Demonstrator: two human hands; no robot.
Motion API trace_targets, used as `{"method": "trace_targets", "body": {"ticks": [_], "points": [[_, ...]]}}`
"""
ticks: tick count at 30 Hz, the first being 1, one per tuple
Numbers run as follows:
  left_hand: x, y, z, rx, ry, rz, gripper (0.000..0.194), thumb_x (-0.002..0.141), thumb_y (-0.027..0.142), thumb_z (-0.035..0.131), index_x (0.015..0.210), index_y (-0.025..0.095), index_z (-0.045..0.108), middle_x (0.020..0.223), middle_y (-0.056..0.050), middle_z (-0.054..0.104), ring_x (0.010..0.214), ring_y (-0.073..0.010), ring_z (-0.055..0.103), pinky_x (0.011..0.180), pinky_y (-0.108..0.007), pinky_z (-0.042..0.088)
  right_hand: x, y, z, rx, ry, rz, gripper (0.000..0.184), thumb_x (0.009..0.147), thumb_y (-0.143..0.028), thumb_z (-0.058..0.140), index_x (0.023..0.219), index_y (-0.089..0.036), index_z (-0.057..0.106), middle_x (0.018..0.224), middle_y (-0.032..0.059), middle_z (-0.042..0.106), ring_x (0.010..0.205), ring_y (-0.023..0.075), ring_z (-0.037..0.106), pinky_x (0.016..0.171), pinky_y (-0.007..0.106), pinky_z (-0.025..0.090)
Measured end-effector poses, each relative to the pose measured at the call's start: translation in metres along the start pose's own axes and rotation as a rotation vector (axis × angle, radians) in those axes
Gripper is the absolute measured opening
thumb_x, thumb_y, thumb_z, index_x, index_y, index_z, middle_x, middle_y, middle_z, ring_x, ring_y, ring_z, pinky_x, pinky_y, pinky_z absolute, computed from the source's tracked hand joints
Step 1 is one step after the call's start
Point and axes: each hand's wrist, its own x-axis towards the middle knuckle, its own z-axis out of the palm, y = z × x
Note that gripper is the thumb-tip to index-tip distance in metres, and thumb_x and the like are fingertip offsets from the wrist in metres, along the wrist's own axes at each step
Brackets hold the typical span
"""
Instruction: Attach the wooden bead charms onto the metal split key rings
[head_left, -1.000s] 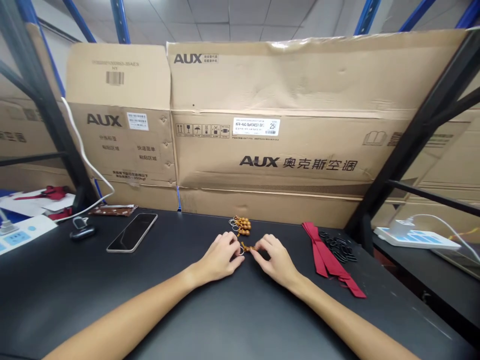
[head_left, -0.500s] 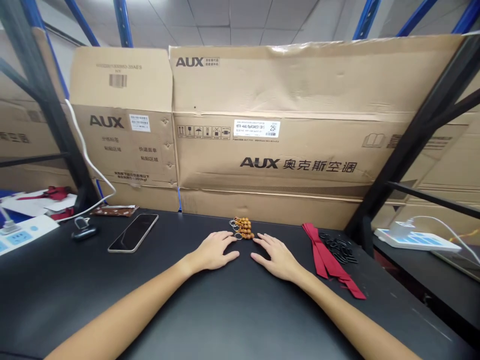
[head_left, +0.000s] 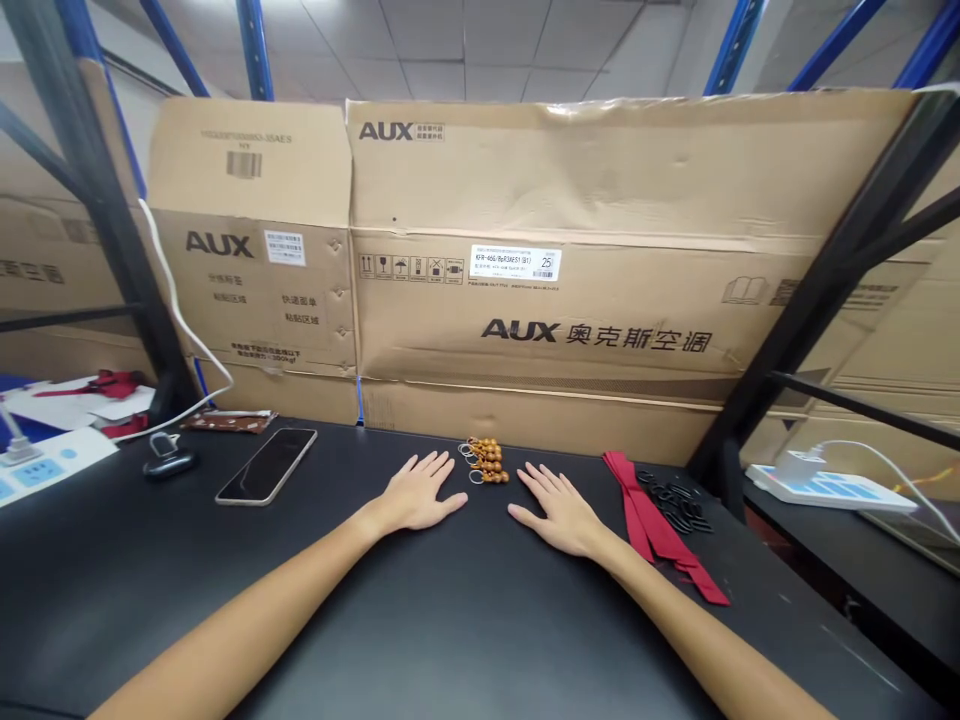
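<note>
Several keyrings with orange-brown gourd-shaped beads (head_left: 490, 463) lie in a small stack on the black table (head_left: 450, 620), their metal rings pointing left. To the left of them, my left hand (head_left: 418, 494) rests flat with its fingers spread, holding nothing. My right hand (head_left: 559, 510) lies palm down on the other side, fingers apart and also free of any object. Neither hand touches the keyrings. Red ribbon strips (head_left: 660, 530) lie to the right of my right hand, beside a pile of black clasps or rings (head_left: 675, 503).
A phone (head_left: 268, 466) lies at the left, with a small black case (head_left: 169, 460) and a brown wrapper (head_left: 229, 420) near it. Cardboard boxes (head_left: 630, 290) wall off the table's back. Power strips stand at the left (head_left: 52, 470) and right (head_left: 832, 487).
Both hands have drawn apart from the keyrings, my left to the left and my right to the right. Their fingers are spread wider. The keyrings stay in place.
</note>
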Motion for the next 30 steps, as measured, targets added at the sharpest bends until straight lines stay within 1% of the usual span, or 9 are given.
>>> {"method": "trace_targets", "body": {"ticks": [6, 9, 13, 20, 25, 30], "points": [[0.0009, -0.0015, 0.0012, 0.013, -0.014, -0.018, 0.077, 0.087, 0.071, 0.025, 0.147, 0.022, 0.028, 0.153, -0.006, 0.023, 0.143, -0.0254, 0.016, 0.116, -0.046, 0.008, 0.0002, -0.0006, -0.0013, -0.024, -0.028, 0.024, 0.083, 0.084, -0.075, 0.026, 0.148, -0.021, 0.026, 0.156, 0.0035, 0.018, 0.144, 0.0252, 0.012, 0.117, 0.046, 0.010], [0.0012, -0.0023, 0.0029, 0.019, -0.003, -0.013, 0.077, 0.087, 0.071, 0.025, 0.147, 0.022, 0.028, 0.153, -0.006, 0.023, 0.143, -0.0254, 0.016, 0.116, -0.046, 0.008, -0.0004, -0.0014, -0.0013, -0.025, -0.023, 0.026, 0.084, 0.084, -0.075, 0.025, 0.148, -0.021, 0.027, 0.156, 0.0034, 0.018, 0.144, 0.0251, 0.012, 0.117, 0.045, 0.010], [0.0016, -0.0031, 0.0033, 0.026, -0.006, -0.006, 0.080, 0.087, 0.072, 0.024, 0.147, 0.019, 0.029, 0.153, -0.008, 0.024, 0.143, -0.0265, 0.017, 0.115, -0.048, 0.009, -0.0007, -0.0014, -0.0009, -0.020, -0.014, 0.025, 0.083, 0.084, -0.075, 0.027, 0.147, -0.021, 0.028, 0.155, 0.0038, 0.019, 0.144, 0.0255, 0.012, 0.117, 0.046, 0.010], [0.0018, -0.0042, 0.0052, 0.035, 0.031, 0.008, 0.074, 0.088, 0.069, 0.028, 0.146, 0.022, 0.032, 0.152, -0.008, 0.026, 0.142, -0.0263, 0.019, 0.115, -0.046, 0.011, -0.0009, -0.0013, -0.0013, -0.006, 0.000, 0.018, 0.083, 0.084, -0.075, 0.028, 0.146, -0.021, 0.031, 0.155, 0.0051, 0.021, 0.143, 0.0260, 0.014, 0.117, 0.046, 0.011], [0.0006, -0.0026, 0.0034, 0.038, 0.036, 0.015, 0.073, 0.089, 0.068, 0.029, 0.145, 0.021, 0.034, 0.152, -0.009, 0.027, 0.142, -0.0273, 0.020, 0.115, -0.045, 0.014, -0.0009, -0.0025, -0.0019, -0.004, 0.009, 0.020, 0.083, 0.084, -0.075, 0.030, 0.146, -0.020, 0.032, 0.155, 0.0062, 0.022, 0.143, 0.0266, 0.014, 0.116, 0.046, 0.012], [-0.0030, 0.0054, -0.0011, 0.003, 0.015, 0.084, 0.068, 0.090, 0.066, 0.030, 0.144, 0.025, 0.035, 0.152, -0.007, 0.029, 0.142, -0.0276, 0.021, 0.115, -0.046, 0.016, -0.0009, -0.0025, -0.0017, -0.005, 0.015, 0.022, 0.082, 0.084, -0.075, 0.030, 0.146, -0.021, 0.033, 0.155, 0.0057, 0.023, 0.143, 0.0263, 0.014, 0.116, 0.046, 0.012]]}}
